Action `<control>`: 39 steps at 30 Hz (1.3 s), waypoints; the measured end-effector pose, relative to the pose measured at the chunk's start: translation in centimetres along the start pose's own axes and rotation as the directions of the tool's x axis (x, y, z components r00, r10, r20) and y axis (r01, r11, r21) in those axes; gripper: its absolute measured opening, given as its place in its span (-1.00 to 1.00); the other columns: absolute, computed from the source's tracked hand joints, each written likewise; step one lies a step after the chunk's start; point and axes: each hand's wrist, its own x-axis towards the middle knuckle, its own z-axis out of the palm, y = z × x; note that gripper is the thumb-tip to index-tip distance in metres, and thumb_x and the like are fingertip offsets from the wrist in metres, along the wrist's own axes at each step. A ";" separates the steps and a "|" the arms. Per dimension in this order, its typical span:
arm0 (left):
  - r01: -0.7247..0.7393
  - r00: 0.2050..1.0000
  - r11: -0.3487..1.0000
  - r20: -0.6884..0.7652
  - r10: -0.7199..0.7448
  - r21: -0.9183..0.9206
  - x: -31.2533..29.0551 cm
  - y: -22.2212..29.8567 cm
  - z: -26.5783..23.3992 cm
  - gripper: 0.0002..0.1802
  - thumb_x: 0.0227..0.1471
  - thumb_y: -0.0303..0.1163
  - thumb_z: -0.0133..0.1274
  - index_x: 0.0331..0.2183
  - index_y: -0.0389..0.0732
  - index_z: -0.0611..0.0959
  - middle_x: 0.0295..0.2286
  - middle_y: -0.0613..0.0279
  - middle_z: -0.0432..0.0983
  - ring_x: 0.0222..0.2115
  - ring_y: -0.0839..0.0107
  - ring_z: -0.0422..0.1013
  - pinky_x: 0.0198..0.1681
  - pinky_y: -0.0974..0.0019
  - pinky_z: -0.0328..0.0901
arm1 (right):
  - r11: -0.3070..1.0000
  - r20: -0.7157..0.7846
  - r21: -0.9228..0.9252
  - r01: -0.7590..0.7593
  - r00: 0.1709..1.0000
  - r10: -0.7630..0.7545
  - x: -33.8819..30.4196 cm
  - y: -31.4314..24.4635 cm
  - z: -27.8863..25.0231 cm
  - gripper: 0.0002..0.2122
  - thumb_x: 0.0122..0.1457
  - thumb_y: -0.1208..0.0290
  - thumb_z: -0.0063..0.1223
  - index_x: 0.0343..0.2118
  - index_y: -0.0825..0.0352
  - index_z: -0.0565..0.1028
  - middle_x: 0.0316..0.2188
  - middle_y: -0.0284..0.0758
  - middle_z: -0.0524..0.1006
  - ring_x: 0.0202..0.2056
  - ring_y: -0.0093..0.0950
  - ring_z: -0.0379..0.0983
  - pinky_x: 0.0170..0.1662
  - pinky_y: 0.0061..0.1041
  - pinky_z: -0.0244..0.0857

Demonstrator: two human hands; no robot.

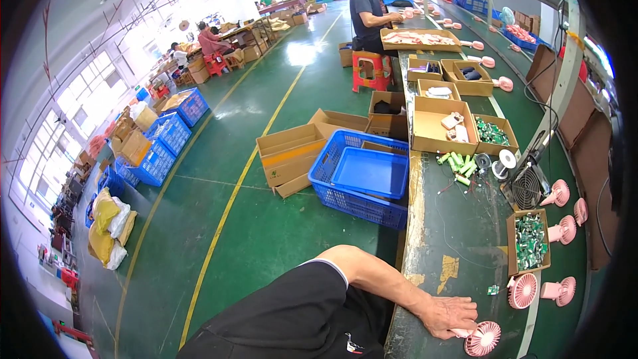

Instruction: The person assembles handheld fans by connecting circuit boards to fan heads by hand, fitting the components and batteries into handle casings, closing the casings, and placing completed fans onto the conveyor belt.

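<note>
My left hand (449, 316) reaches in over the near edge of the workbench, its fingers closed around the handle of a pink handheld fan (482, 339). The fan's round grille points away from the palm; most of the handle is hidden under the fingers. My right hand is out of the picture. Just beyond the held fan lies another pink fan (522, 291), with a small green circuit board (493, 290) beside it. A cardboard box of green circuit boards (531, 240) stands behind these. More pink fans (562, 230) lie along the bench's right side.
Farther up the bench are green battery cells (458, 165), a solder-wire spool (507, 158), a small black fan (526, 189) and an open carton with pale parts (432, 123). A blue crate (359, 209) stands left of the bench. A co-worker (372, 13) works farther along.
</note>
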 end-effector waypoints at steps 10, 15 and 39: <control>-0.011 1.000 1.000 -0.012 0.011 0.000 -0.2 0.2 -0.8 -0.56 -0.24 -0.34 0.13 -0.21 -0.21 0.50 -0.38 0.08 0.29 -0.27 0.12 0.25 -0.22 0.09 0.14 | 0.998 -0.038 -0.049 0.034 0.999 -0.036 -1.1 -1.3 0.7 -0.80 0.13 0.45 0.05 -0.32 0.47 0.62 -0.35 -0.22 0.62 -0.36 -0.42 0.49 -0.24 -0.44 0.35; -0.071 0.997 0.997 -0.038 0.070 -0.011 1.2 0.5 0.9 -0.67 -0.24 -0.35 0.09 -0.31 -0.18 0.48 -0.39 0.10 0.33 -0.30 0.10 0.28 -0.26 0.09 0.17 | 0.999 -0.124 0.030 -0.043 0.991 0.046 0.1 1.9 -1.4 -0.73 0.15 0.42 0.16 -0.12 0.44 0.51 -0.57 -0.28 0.51 -0.62 -0.51 0.35 -0.59 -0.51 0.22; 0.588 0.767 0.452 0.287 -0.574 -0.670 8.4 3.8 5.4 -0.43 -0.10 -0.54 0.16 0.02 -0.29 0.44 -0.30 0.15 0.52 -0.38 0.39 0.45 -0.34 0.31 0.38 | 0.781 -0.002 0.615 -0.107 0.991 0.137 2.9 2.9 -3.3 -0.69 0.30 0.17 -0.03 -0.08 0.29 0.29 -0.36 -0.25 0.47 -0.63 -0.51 0.42 -0.63 -0.49 0.39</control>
